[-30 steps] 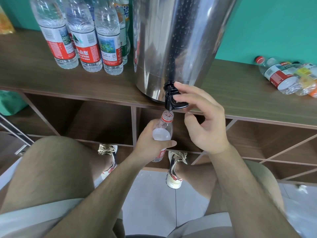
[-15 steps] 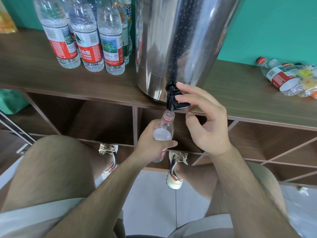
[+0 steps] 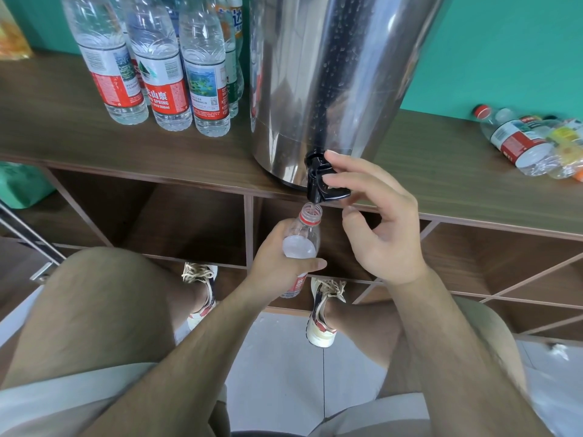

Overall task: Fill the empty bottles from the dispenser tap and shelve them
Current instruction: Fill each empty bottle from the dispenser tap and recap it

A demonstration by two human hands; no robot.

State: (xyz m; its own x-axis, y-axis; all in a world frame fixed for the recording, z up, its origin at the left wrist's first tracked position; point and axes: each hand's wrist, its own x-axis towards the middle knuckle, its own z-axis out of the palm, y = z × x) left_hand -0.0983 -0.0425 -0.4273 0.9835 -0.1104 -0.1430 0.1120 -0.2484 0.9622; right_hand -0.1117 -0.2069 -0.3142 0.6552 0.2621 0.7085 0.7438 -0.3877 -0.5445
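The left hand point(image 3: 277, 263) is wrapped around a clear water bottle point(image 3: 303, 244), its open neck just under the steel dispenser's point(image 3: 331, 74) black tap point(image 3: 318, 181). The right hand point(image 3: 385, 234) curls its fingers over the tap lever. Water looks to reach the bottle's shoulder, so it seems nearly full. Upright filled bottles point(image 3: 170, 74) stand left of the dispenser. Empties point(image 3: 523, 140) lie to its right, unfilled.

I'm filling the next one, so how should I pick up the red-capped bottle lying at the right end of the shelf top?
Grip the red-capped bottle round its labelled middle, coming from above and from its left. It lies on its side with the cap pointing left towards the wall. A yellow-labelled bottle crowds its right flank, so only the top and left side are free.
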